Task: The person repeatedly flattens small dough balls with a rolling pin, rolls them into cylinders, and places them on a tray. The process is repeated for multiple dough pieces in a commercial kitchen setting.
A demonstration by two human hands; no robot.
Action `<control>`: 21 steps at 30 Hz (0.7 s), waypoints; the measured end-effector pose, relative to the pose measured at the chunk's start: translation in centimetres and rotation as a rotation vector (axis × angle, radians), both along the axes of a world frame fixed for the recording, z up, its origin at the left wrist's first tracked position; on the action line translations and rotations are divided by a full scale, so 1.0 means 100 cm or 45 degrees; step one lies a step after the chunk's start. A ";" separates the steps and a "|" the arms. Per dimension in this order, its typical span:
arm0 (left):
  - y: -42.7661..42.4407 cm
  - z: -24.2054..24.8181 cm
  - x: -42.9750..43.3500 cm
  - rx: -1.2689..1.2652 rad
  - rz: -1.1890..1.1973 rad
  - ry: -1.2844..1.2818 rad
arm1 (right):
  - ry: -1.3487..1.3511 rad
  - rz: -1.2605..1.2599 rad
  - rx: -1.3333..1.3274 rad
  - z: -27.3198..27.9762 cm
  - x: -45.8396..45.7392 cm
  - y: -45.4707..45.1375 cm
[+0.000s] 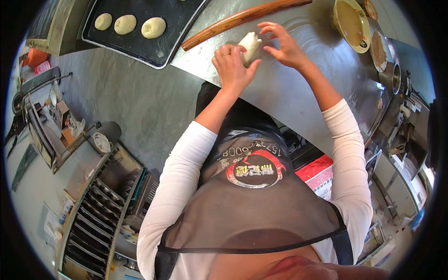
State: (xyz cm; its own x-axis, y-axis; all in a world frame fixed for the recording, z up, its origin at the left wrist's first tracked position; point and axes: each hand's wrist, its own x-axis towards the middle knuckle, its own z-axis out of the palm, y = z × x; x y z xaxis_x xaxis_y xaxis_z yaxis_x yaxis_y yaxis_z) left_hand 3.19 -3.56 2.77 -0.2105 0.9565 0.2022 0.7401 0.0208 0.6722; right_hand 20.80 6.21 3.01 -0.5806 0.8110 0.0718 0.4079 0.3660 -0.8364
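Observation:
A pale roll of dough (pixel 250 43) stands out from my left hand (pixel 231 64), its far end uneven and folded. My left fingers curl around its near side, and the thumb points to the right; the lower part of the dough is partly hidden by the hand. My right hand (pixel 282 47) hovers just right of the dough, fingers bent and apart, holding nothing. Both hands are over a shiny metal worktable (pixel 280 94). Beyond them a brown wooden rolling pin (pixel 241 21) lies slantwise across the table.
At the upper left, a black baking tray (pixel 129 47) bears several dough rounds (pixel 125 24). A yellow bowl (pixel 351 28) stands at the table's far right, near a dish with brown contents (pixel 378 51) and a metal pot (pixel 396 78). A tray rack (pixel 94 217) is at the lower left.

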 end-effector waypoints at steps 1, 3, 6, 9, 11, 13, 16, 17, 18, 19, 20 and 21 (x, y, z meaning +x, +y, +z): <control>-0.004 0.001 0.001 -0.066 0.040 0.057 | -0.031 0.014 0.128 -0.005 -0.005 -0.001; -0.010 -0.001 -0.003 -0.129 0.069 0.119 | -0.080 0.090 0.351 -0.015 -0.017 -0.005; -0.012 -0.005 -0.020 -0.112 -0.020 -0.029 | 0.184 -0.052 -0.275 -0.021 -0.025 -0.009; -0.008 -0.008 -0.030 -0.232 0.228 -1.510 | 0.420 -0.145 -0.788 -0.018 -0.018 -0.011; -0.003 -0.010 -0.035 -0.278 0.326 -1.730 | 0.539 -0.167 -0.964 -0.018 -0.011 -0.013; 0.004 -0.012 -0.036 -0.341 0.405 -1.790 | 0.493 -0.444 -1.018 -0.021 -0.009 -0.018; 0.006 -0.016 -0.037 -0.285 0.475 -1.704 | 0.590 -0.636 -0.987 -0.030 -0.013 -0.030; 0.005 -0.017 -0.037 -0.286 0.514 -1.646 | 0.669 -0.736 -0.890 -0.033 -0.015 -0.034; 0.004 -0.018 -0.034 -0.361 0.555 -1.463 | 0.628 -0.624 -0.780 -0.036 -0.021 -0.040; 0.002 -0.017 -0.033 -0.250 0.378 -1.352 | 0.621 -0.573 -0.595 -0.036 -0.024 -0.045; 0.001 -0.017 -0.029 -0.158 0.311 -1.201 | 0.529 -0.633 -0.574 -0.036 -0.028 -0.047; -0.001 -0.015 -0.025 -0.182 0.259 -1.050 | 0.587 -0.539 -0.482 -0.035 -0.031 -0.050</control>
